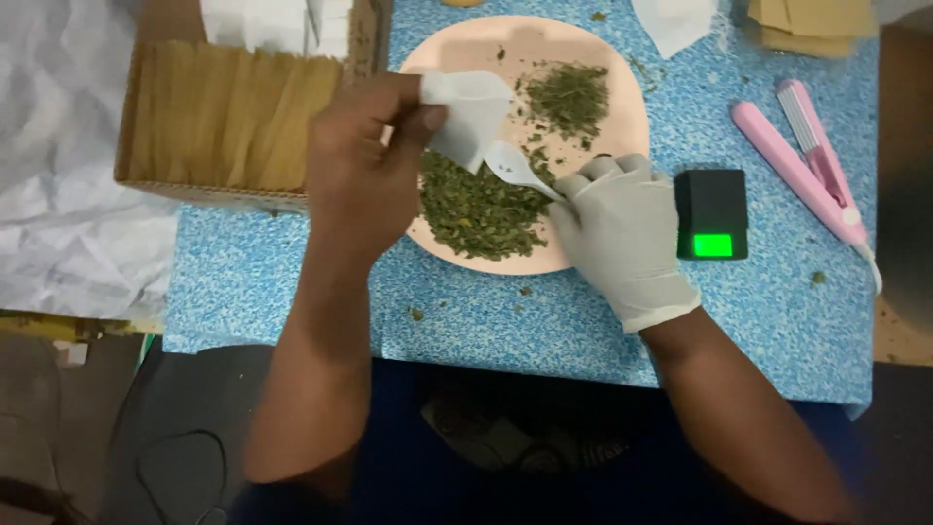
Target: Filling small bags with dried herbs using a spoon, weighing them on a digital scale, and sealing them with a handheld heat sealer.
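We see the plate (622, 87) centred on the table (292, 292), the cardboard box (224, 122) left, the scale (712, 214) right, the sealer (802, 160) beyond.

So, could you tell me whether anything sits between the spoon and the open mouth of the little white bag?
Nothing visible does. The right hand holds the white spoon with its bowl right at the white bag pinched in the left hand, above the dried green leaves on the pink plate.
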